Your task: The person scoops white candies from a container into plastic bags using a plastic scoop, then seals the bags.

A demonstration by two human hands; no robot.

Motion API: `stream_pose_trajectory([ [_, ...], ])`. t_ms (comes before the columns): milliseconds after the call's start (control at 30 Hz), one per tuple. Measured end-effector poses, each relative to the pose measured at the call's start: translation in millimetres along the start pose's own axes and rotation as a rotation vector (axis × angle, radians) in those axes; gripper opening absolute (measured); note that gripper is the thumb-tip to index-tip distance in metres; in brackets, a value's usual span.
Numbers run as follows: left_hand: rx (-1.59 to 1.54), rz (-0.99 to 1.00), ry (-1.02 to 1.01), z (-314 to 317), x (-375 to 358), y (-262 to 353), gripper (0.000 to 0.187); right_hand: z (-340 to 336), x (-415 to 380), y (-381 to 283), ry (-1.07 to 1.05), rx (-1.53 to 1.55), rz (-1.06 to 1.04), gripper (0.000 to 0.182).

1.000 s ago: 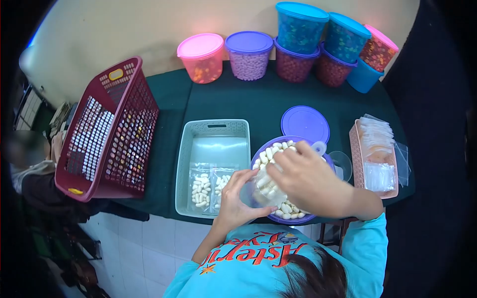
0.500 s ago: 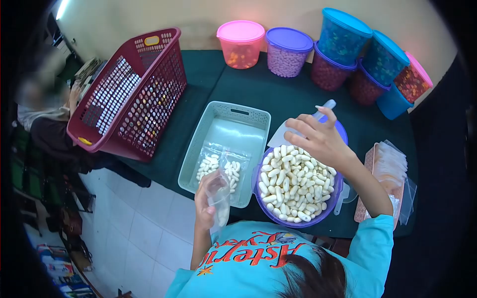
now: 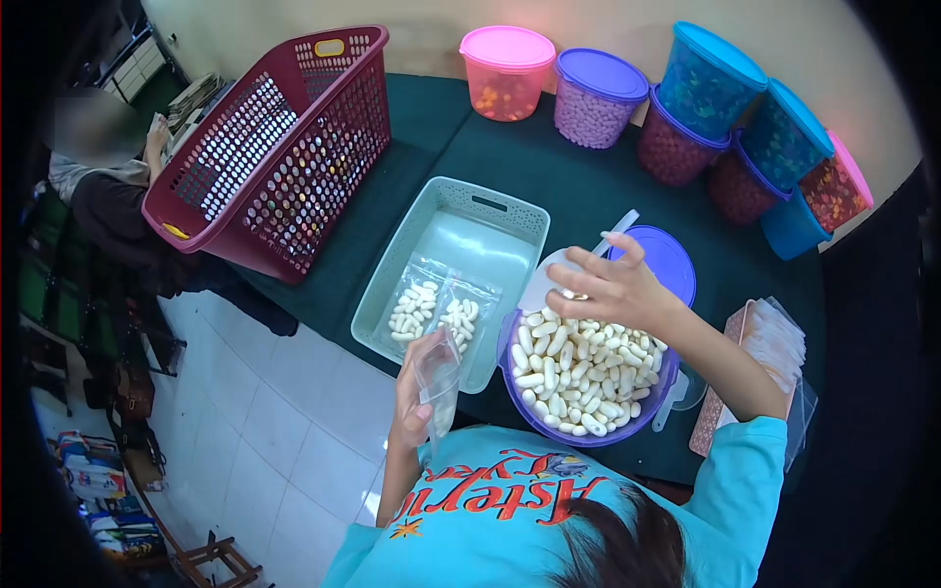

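My left hand (image 3: 415,392) grips an upright clear plastic bag (image 3: 439,377) with a few pale pieces low inside it. My right hand (image 3: 618,286) is above a purple tub (image 3: 512,387) full of white oblong pieces (image 3: 588,377). Its lower fingers are curled in, with white pieces showing between them, while one finger is raised. Behind these fingers, a translucent scoop (image 3: 549,279) rests at the tub's far rim, its handle pointing up and right. Left of the tub, a pale green basket (image 3: 537,230) holds filled clear bags (image 3: 417,309).
A maroon laundry basket (image 3: 270,260) stands at the left. Several lidded tubs (image 3: 598,103) line the wall, some stacked. A purple lid (image 3: 667,265) lies behind the full tub. At right, a pink tray (image 3: 720,416) holds clear bags (image 3: 774,343). Another person (image 3: 108,216) is at far left.
The view has shifted. My right hand's fingers have drawn in over the white pieces, and the scoop now shows more plainly behind them. My left hand still holds its bag.
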State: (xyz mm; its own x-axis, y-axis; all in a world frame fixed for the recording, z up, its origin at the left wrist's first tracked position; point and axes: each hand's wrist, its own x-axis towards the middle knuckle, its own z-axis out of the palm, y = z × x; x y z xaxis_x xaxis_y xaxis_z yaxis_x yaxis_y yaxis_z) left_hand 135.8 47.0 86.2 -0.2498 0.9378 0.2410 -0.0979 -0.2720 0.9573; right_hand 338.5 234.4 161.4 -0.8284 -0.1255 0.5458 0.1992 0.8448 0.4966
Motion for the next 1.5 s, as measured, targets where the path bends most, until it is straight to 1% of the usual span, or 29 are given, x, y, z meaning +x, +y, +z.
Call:
stream_pose_trajectory([
  [67, 0.017, -0.006, -0.014, 1, 2, -1, 0.092, 2, 0, -5, -0.004, 0.024, -0.085, 0.025],
  [100, 0.035, -0.011, -0.023, 1, 3, 0, 0.094, -2, 2, -7, -0.065, 0.02, -0.141, 0.026],
  [200, 0.068, -0.003, -0.065, 0, 7, -1, 0.096, 0, -9, -11, -0.019, 0.02, -0.142, 0.028],
  [233, 0.064, -0.008, -0.072, -1, 8, -2, 0.096, -6, -12, -8, -0.054, 0.002, -0.156, 0.026],
  [333, 0.059, -0.008, -0.093, -4, 13, -4, 0.096, -16, -25, -12, -0.085, 0.01, -0.115, 0.026],
  [533, 0.018, -0.009, -0.213, -9, 29, -15, 0.093, -49, -50, -24, -0.199, -0.083, 0.016, 0.026],
  [600, 0.02, -0.032, -0.281, -11, 35, -18, 0.094, -56, -57, -26, -0.231, -0.124, 0.049, 0.027],
  [700, 0.003, -0.053, -0.37, -13, 44, -17, 0.095, -73, -51, -23, -0.378, -0.203, 0.183, 0.027],
  [733, -0.003, -0.056, -0.395, -14, 47, -17, 0.095, -81, -43, -22, -0.391, -0.215, 0.202, 0.027],
  [800, -0.03, 0.011, -0.416, -15, 53, -17, 0.095, -96, -24, -19, -0.618, -0.191, 0.435, 0.029],
  [833, -0.036, 0.01, -0.44, -15, 56, -16, 0.095, -103, -20, -17, -0.704, -0.185, 0.484, 0.032],
  [867, -0.073, 0.009, -0.445, -15, 59, -14, 0.096, -110, -12, -18, -0.713, -0.196, 0.505, 0.032],
  [933, -0.116, 0.004, -0.472, -17, 65, -14, 0.097, -123, 3, -22, -0.92, 0.113, 0.874, 0.037],
  [967, -0.11, 0.0, -0.499, -19, 68, -14, 0.099, -127, 5, -25, -0.889, 0.189, 0.924, 0.036],
  [1000, -0.106, -0.004, -0.524, -20, 70, -14, 0.1, -130, 11, -30, -0.893, 0.18, 0.945, 0.036],
  [1033, -0.112, -0.007, -0.545, -21, 72, -15, 0.1, -131, 18, -35, -0.987, 0.338, 1.113, 0.036],
  [1067, -0.114, -0.018, -0.564, -23, 74, -17, 0.1, -131, 23, -39, -1.071, 0.503, 1.279, 0.041],
  [1100, -0.115, -0.029, -0.582, -24, 76, -18, 0.101, -131, 25, -44, -1.083, 0.65, 1.301, 0.052],
  [1133, -0.121, -0.031, -0.598, -25, 78, -19, 0.101, -131, 29, -49, -1.082, 0.645, 1.32, 0.052],
  [1200, -0.142, -0.047, -0.624, -27, 81, -19, 0.101, -127, 39, -55, -1.083, 0.966, 1.412, 0.051],
  [1233, -0.147, -0.049, -0.638, -28, 82, -19, 0.101, -125, 43, -57, -1.066, 1.05, 1.42, 0.051],
  [1267, -0.156, -0.053, -0.658, -28, 84, -18, 0.101, -121, 43, -61, -1.062, 1.046, 1.436, 0.051],
  [1333, -0.169, -0.06, -0.692, -30, 87, -18, 0.101, -111, 39, -70, -1.117, 0.944, 1.44, 0.052],
  [1467, -0.176, -0.086, -0.728, -33, 91, -21, 0.101, -102, 38, -75, -1.035, 0.916, 1.54, 0.052],
  [1500, -0.18, -0.093, -0.744, -34, 93, -22, 0.101, -100, 35, -77, -1.037, 0.818, 1.57, 0.051],
])
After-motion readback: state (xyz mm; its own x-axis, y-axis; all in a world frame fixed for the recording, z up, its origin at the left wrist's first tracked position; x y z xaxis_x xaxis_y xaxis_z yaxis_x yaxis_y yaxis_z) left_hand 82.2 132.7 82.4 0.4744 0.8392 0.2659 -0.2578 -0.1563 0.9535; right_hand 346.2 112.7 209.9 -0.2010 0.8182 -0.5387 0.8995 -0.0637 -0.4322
